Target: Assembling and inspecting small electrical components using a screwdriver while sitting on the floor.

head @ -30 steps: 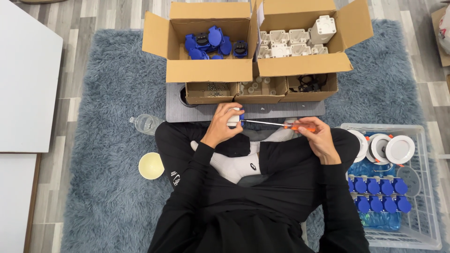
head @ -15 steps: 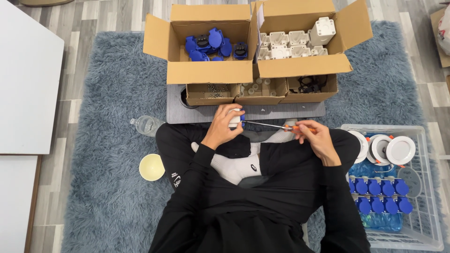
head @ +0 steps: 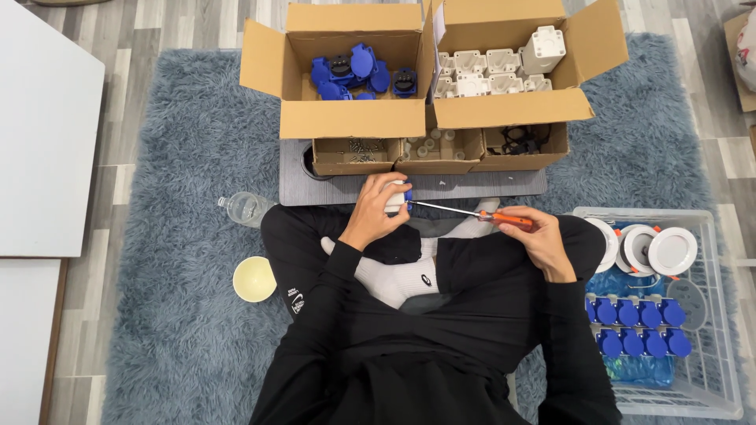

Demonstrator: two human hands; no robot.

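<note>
A shaggy blue-grey rug (head: pixel 157 157) covered a grey plank floor, and the person sat cross-legged on it in black clothes and white socks. Everything below is placed relative to the grey board (head: pixel 441 187) lying across the rug just ahead of the knees.

On the board's far side stood two open cartons – the left box (head: pixel 354 118) w/ blue socket parts, the right box (head: pixel 512 106) w/ white housings – and three small trays of screws and bits along the board's front edge. Left of the board lay a clear bottle (head: pixel 246 208); nearer the person, a pale yellow bowl (head: pixel 254 279). Right of the board sat a white wire basket (head: pixel 709 378) w/ finished blue-and-white pieces.

Just on the person's side of the board, the left hand (head: pixel 376 211) was closed around a small white-and-blue socket part (head: pixel 397 197). The right hand (head: pixel 535 236) gripped the orange handle of a screwdriver (head: pixel 472 213). Its shaft ran nearly horizontal, tip pointing left into the part – so the part lay straight off the tool's long axis, touching the tip.

Vs. half a sec. earlier: almost no change; the hands held the same pose, the tool angle maybe a touch flatter.
</note>
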